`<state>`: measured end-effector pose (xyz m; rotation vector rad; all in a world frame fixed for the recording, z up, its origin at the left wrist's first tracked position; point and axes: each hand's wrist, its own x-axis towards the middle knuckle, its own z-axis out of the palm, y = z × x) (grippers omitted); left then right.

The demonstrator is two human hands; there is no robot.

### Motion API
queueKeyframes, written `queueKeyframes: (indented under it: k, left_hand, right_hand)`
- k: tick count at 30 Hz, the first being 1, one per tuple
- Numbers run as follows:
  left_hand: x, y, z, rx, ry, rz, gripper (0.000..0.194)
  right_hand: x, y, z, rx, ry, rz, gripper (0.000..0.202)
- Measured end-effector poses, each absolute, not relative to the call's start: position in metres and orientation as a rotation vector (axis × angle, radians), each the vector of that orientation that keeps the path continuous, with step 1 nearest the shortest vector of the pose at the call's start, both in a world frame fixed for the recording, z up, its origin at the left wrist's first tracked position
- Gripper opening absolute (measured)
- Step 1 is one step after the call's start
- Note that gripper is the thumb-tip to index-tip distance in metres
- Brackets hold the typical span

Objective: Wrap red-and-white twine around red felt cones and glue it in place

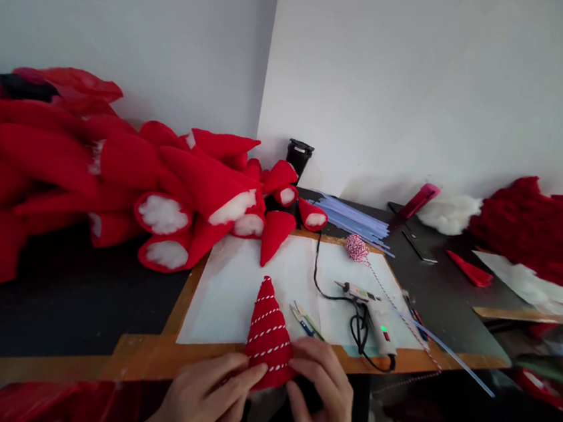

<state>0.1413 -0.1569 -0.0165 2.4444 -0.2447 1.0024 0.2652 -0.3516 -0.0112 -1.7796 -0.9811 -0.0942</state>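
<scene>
Two hands clasp one cord-striped red cloth cone
Tip and length point away; left of it, white-stuffed red cones.

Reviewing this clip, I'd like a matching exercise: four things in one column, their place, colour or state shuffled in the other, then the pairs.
Things:
1. Striped cone
2. Twine ball
3. Glue gun
4. Thin sticks

Place, colour or state:
A. showing a lit green light
B. pale bluish, lying in a bunch
C. held between the left hand and the right hand
D. speckled red and white all over

Pairs: 1-C, 2-D, 3-A, 4-B
</scene>
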Motion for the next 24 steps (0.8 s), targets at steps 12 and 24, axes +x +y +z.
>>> queueKeyframes:
  k: [12, 24]
  left_hand:
    - [0.151, -0.176, -0.022, 2.529, -0.140, 1.178, 0.034]
    - [0.161, -0.181, -0.020, 2.465, -0.157, 1.114, 0.038]
  right_hand:
    - [0.386, -0.402, -0.020, -2.688, -0.299, -0.359, 0.059]
    - [0.308, -0.452, -0.016, -1.715, 0.089, -0.121, 0.047]
